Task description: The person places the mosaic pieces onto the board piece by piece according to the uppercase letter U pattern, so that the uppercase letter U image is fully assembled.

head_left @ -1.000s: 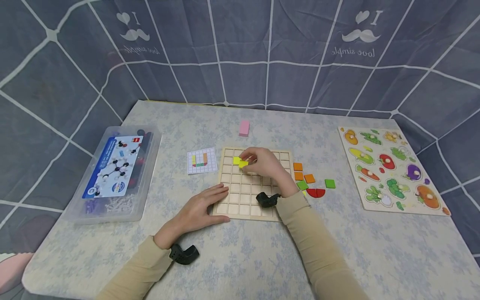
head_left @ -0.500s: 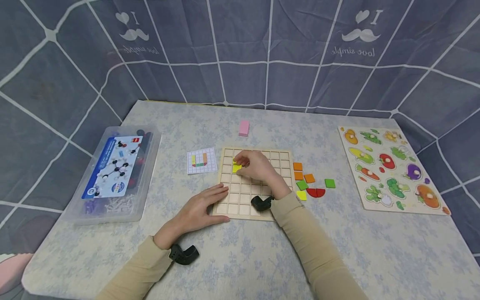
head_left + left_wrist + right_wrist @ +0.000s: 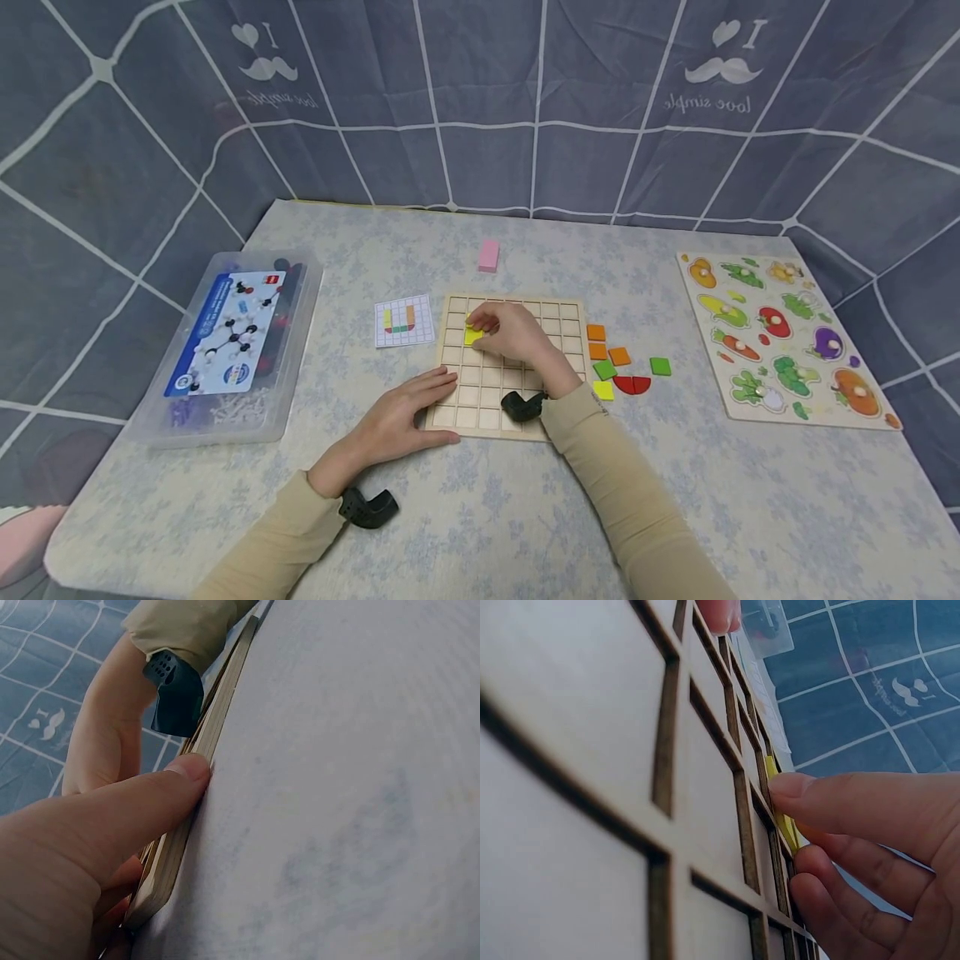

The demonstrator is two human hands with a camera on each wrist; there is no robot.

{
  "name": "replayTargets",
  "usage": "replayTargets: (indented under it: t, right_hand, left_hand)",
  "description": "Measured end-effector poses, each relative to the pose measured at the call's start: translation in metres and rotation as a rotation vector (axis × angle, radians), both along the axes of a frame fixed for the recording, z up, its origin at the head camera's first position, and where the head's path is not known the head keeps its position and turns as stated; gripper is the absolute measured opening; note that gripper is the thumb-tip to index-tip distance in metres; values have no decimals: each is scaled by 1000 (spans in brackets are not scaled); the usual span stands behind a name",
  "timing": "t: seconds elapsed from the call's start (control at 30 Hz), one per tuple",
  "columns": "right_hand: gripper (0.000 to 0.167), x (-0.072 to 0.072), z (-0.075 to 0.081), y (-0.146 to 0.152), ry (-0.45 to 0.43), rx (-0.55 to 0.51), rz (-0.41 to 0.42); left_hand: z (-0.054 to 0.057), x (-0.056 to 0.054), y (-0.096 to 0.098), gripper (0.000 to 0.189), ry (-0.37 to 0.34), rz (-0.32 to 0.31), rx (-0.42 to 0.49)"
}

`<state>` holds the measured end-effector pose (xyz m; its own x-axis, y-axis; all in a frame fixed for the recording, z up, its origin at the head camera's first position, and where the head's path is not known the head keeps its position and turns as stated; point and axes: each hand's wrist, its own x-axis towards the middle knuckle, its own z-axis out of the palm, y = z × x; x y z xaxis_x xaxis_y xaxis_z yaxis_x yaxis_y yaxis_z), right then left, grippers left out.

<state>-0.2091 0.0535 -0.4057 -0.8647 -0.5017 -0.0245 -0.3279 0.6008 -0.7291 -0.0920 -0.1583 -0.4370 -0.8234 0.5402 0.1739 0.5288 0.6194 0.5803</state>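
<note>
In the head view a square wooden grid board (image 3: 491,400) lies at the middle of the table. My right hand (image 3: 517,333) is over its upper left part, thumb and fingers pinching a yellow square tile (image 3: 472,337) at the cells near the left edge. The right wrist view shows the yellow tile (image 3: 787,825) between thumb and fingertips, right at the grid ribs; the fingers partly hide it. My left hand (image 3: 393,421) rests at the board's near left corner, fingers straight on the left edge. In the left wrist view its thumb (image 3: 161,795) presses the board's side (image 3: 187,814).
Right of the board lie orange tiles (image 3: 596,351), green tiles (image 3: 660,367), red curved pieces (image 3: 632,385) and another yellow tile (image 3: 603,390). A pattern card (image 3: 403,322), pink block (image 3: 488,256), clear plastic box (image 3: 225,350) and vegetable puzzle board (image 3: 787,342) are farther out.
My right hand has shifted slightly left and down over the board with the yellow tile, then kept still in the last half second. The left hand has stayed at the corner.
</note>
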Motion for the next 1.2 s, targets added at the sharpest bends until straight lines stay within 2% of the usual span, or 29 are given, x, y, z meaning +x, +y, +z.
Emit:
replayTargets:
  t: [0.27,0.57,0.77,0.93,1.2]
  right_hand:
    - [28,0,3,1,-18,-3,0]
    - [35,-5,19,19,-70,-99,13]
    - [42,-8,35,50,-76,-164,20]
    - [42,-3,46,80,-57,-137,0]
    - [43,13,38,130,-67,-77,-31]
  left_hand:
    - [0,0,-1,75,-4,1,1]
    - [1,0,-1,75,-11,2,-6]
    - [1,0,0,75,-21,1,1]
    - [0,0,0,75,-12,-1,4]
    - [1,0,0,75,-13,-9,11]
